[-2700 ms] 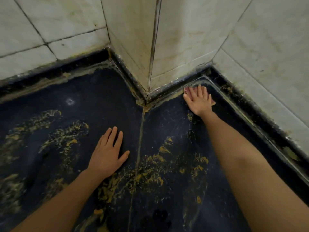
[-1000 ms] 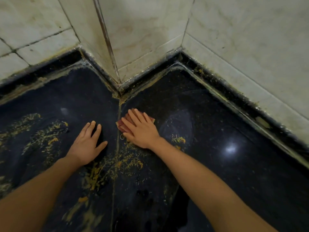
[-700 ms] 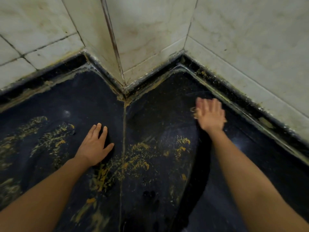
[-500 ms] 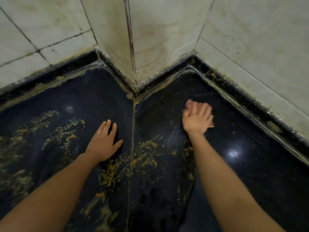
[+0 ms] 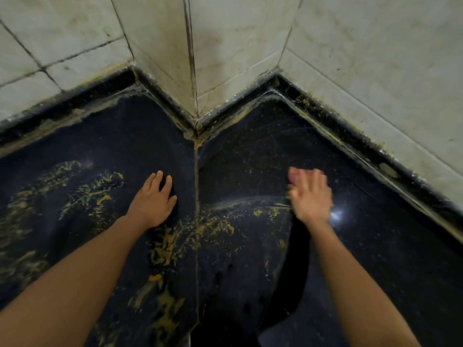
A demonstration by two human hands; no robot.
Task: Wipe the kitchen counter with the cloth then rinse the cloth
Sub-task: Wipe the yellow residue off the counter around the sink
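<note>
The dark stone counter (image 5: 250,156) fills the lower view, smeared with yellow grime (image 5: 200,231) around its middle seam. My right hand (image 5: 310,196) presses flat on a reddish cloth (image 5: 293,174), of which only a blurred edge shows past the fingertips. The hand is motion-blurred, right of the seam. My left hand (image 5: 152,201) rests flat on the counter left of the seam, fingers straight, holding nothing.
Pale tiled walls (image 5: 225,46) rise behind the counter, with a projecting wall corner (image 5: 193,106) meeting the seam. A grimy raised rim (image 5: 350,136) runs along the walls. More yellow smears (image 5: 82,191) lie at the left.
My right hand with the cloth swept from the seam out to the right, and then slid toward me, leaving a wiped streak. The left hand stayed planted.
</note>
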